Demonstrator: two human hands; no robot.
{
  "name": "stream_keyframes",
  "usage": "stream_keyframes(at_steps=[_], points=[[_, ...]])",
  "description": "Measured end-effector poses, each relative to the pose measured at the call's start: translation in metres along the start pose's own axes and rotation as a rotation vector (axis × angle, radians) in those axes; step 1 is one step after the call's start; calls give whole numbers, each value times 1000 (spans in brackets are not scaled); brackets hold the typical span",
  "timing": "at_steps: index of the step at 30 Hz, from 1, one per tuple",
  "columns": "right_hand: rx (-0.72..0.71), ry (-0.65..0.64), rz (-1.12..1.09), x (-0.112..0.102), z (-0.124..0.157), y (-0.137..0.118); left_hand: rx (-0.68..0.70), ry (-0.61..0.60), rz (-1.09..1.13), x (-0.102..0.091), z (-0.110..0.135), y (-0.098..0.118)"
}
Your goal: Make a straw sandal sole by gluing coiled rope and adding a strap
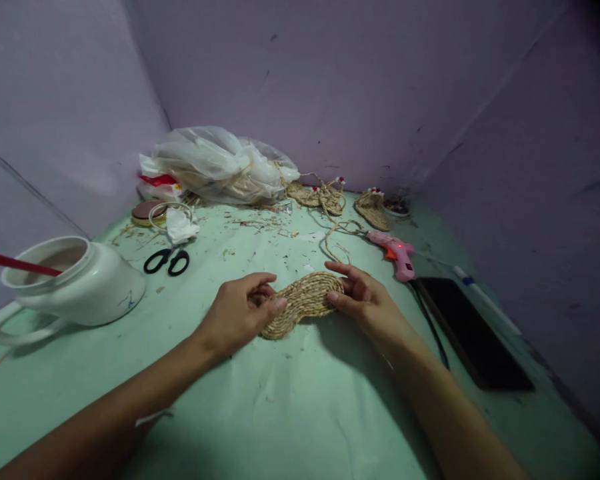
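A small woven straw sandal sole (303,300), coiled from braided cord, is held slightly above the green table in front of me. My left hand (247,307) grips its left side, thumb on top and fingers behind. On the other end, my right hand (363,297) pinches it between thumb and fingers, the index finger lifted along the far edge. A loose braided cord (333,243) runs from near my right hand back towards finished straw sandals (313,195) with red and white beads. One more beaded sandal (373,208) lies to their right.
Right of my hands lie a pink glue gun (393,252), a black phone (473,330) and a white pen-like stick (487,300). At left are a white mug-like pot (100,283) with a red stick (17,262) and black-handled scissors (166,262). A plastic bag (220,163) sits at the back.
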State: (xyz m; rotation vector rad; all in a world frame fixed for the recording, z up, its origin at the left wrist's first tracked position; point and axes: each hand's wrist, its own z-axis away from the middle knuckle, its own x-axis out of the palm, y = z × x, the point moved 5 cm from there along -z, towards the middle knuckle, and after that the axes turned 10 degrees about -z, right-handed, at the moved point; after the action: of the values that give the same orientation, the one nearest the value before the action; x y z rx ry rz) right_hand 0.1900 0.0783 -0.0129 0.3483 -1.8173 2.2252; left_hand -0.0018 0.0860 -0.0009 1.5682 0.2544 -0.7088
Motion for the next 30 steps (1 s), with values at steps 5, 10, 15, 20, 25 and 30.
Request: stream_keyframes(at_steps=[5,10,15,20,25,30], points=[[-316,183,267,2,14,-18,-290,-275,473,17,1,-7],[-512,575,249,-6,55,-22,-437,-101,658,20,3,-19],[138,190,-314,12,42,33,-377,-47,668,21,3,-18],[170,-9,-307,32,35,41,-353,-50,635,24,5,-16],[142,20,-202,34,35,41,-354,-57,622,24,6,-16],[116,38,-169,36,35,39,-353,-47,588,24,7,-15]])
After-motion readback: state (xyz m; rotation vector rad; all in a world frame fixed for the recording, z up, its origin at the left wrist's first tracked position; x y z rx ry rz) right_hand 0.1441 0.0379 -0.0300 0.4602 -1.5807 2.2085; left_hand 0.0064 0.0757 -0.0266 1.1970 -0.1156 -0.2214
